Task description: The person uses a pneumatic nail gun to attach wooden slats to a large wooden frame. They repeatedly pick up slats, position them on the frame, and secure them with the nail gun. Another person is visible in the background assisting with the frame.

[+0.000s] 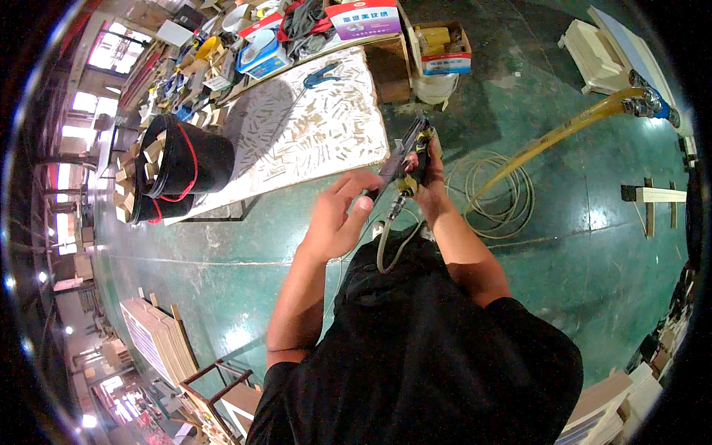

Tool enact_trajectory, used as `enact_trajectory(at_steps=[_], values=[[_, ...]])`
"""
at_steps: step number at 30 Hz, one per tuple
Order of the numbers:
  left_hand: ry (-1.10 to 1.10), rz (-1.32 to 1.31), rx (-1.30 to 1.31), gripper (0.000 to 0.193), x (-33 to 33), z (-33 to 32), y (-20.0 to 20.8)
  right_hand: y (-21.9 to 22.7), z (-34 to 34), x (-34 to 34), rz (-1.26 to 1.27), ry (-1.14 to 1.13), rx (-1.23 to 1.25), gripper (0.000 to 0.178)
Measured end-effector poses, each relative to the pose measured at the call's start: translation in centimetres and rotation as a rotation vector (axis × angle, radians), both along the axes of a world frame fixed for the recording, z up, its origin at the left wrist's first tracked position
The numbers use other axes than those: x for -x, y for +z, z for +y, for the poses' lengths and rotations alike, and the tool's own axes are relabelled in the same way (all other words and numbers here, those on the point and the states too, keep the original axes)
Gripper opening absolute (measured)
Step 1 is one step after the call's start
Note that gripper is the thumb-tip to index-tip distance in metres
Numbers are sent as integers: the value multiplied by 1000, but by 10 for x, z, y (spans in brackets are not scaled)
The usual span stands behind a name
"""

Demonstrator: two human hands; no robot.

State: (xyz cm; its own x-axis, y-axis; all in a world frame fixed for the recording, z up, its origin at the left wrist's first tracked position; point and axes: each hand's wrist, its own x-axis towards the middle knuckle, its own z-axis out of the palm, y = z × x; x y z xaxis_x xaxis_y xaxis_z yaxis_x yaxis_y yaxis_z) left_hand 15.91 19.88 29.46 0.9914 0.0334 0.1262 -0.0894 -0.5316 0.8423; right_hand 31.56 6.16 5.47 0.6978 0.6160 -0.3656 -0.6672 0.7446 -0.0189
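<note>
In front of my body, above the floor, I hold an air nail gun (pixel 406 152) with a long dark magazine. My right hand (pixel 432 178) is wrapped round its handle. At the rear end of the magazine, my left hand (pixel 343 211) has its thumb and fingers closed on a dark part; the fingertips are partly hidden. A pale air hose (pixel 384 248) runs from the brass-coloured fitting under the handle and loops down past my black clothing. Just ahead on the left stands a white-topped table (pixel 259 174) strewn with many small wooden strips.
Blue pliers (pixel 320 76) lie on the table. Black buckets (pixel 194 159) holding wood blocks stand at its left. Boxes (pixel 363 20) and tools crowd the back. Coiled hose (pixel 512 196) and a yellow duct (pixel 567 133) are on the right. Stacked boards (pixel 159 337) stand lower left.
</note>
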Motion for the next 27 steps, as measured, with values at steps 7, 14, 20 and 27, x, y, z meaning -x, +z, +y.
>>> enact_trajectory(at_steps=[7,14,20,27], values=[[24,-178,-90,74,4,-12,4,79,-3,-4,-174,124,226,55],[190,-726,-71,83,30,-4,6,169,4,44,-279,154,512,55],[-39,-675,268,62,14,20,23,232,0,90,-363,-1,464,33],[-59,-184,603,34,23,43,-76,225,-106,174,-947,110,811,42]])
